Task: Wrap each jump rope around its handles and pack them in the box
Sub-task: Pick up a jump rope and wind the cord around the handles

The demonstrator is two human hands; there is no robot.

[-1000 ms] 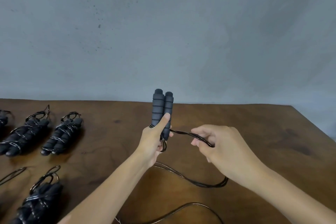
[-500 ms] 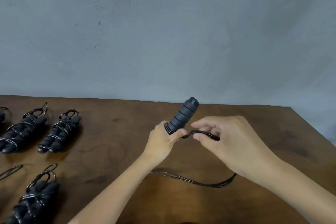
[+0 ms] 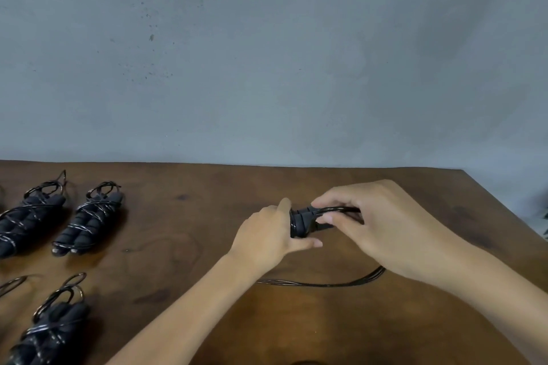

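Note:
My left hand (image 3: 267, 234) grips a pair of black foam jump-rope handles (image 3: 301, 221), now tipped over to point right and mostly hidden between my hands. My right hand (image 3: 370, 222) pinches the black rope (image 3: 335, 210) where it runs across the handles. The loose part of that rope (image 3: 326, 284) trails in a bundle on the wooden table (image 3: 184, 234) below my right wrist. No box is in view.
Several wrapped jump ropes lie at the left: two at the back (image 3: 89, 219) (image 3: 26, 224), one at the front (image 3: 47, 332), and a rope loop (image 3: 12, 283) at the left edge. A grey wall rises behind the table. The table's right edge slants off at the right.
The handles have swung from upright to lying toward the right. My right hand has carried the rope over them and closed in against my left hand.

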